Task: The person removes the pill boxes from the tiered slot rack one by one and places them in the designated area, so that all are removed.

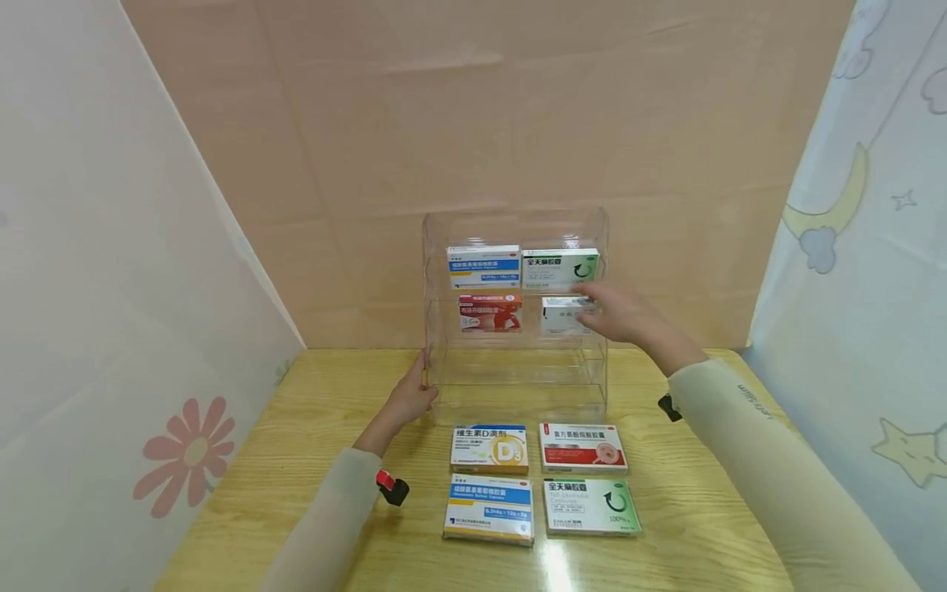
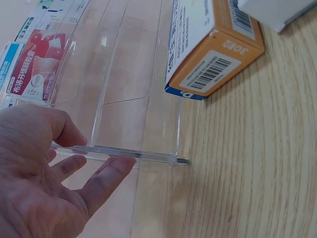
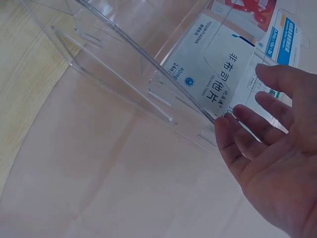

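Note:
A clear acrylic display rack (image 1: 518,399) stands on the table with medicine boxes on its upper tiers. My left hand (image 1: 411,397) pinches the rack's left side panel; in the left wrist view its thumb lies on one side of the panel and its fingers on the other. My right hand (image 1: 617,314) is at the rack's right side, fingers loosely bent around no box. Right beside it, a white medicine box (image 3: 213,69) sits on the second tier, partly hidden by the fingers in the head view. Above it stands a green-and-white medicine box (image 1: 558,270).
A blue-and-white box (image 1: 484,268) and a red box (image 1: 490,314) fill the rack's left side. Before the rack lie an orange vitamin D box (image 1: 488,449), a red-and-white box (image 1: 583,448), another blue-and-white box (image 1: 488,510) and another green-and-white box (image 1: 590,507). Curtains hang behind and beside the table.

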